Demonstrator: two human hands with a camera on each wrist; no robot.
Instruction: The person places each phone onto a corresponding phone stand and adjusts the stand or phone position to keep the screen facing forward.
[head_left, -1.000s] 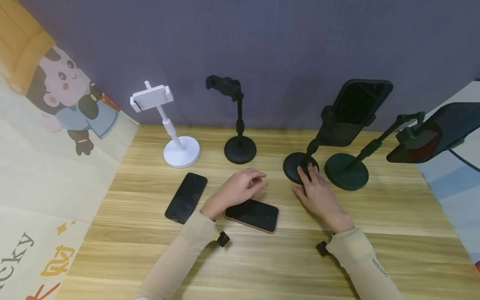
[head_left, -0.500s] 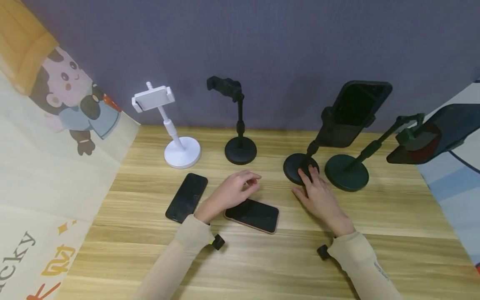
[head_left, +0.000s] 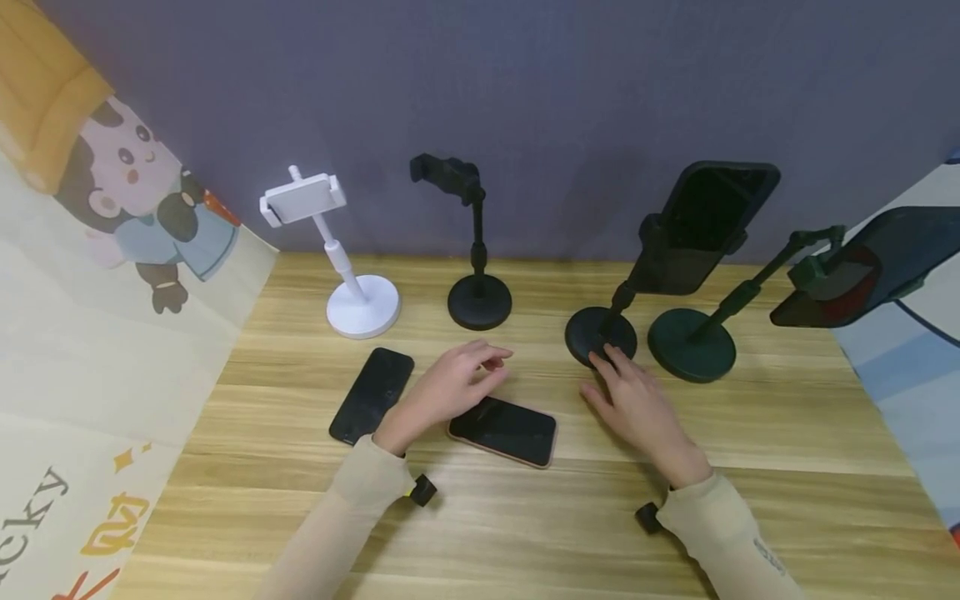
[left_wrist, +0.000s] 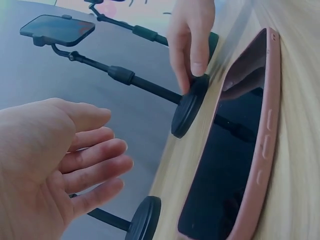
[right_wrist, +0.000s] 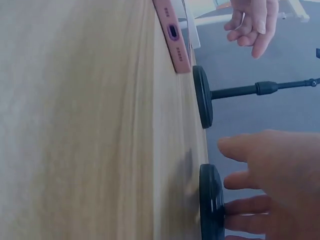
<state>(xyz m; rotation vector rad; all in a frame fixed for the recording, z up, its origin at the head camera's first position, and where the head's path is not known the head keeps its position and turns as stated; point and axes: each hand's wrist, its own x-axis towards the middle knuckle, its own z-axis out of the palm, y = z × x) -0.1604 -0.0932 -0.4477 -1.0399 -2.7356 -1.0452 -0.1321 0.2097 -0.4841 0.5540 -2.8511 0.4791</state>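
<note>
Before you are four phone stands [head_left: 340, 260] [head_left: 478, 250] [head_left: 621, 298] [head_left: 738, 302], four phones [head_left: 372, 395] [head_left: 504, 432] [head_left: 708, 208] [head_left: 911, 250] and one wooden tabletop [head_left: 525, 533]. Your hands [head_left: 450, 382] [head_left: 641, 408] number two.

I'm in beige long sleeves [head_left: 333, 521]. Black block [head_left: 423, 490] at left wrist, yellow bit [head_left: 409, 491] beside it; similar block [head_left: 647, 517] at right. Dark marking [head_left: 769, 556], right sleeve [head_left: 712, 521].

Four stands [head_left: 478, 254] across table's [head_left: 480, 533] back; two loose phones [head_left: 513, 433] before left pair; mounted phones [head_left: 716, 208] on right pair.
</note>
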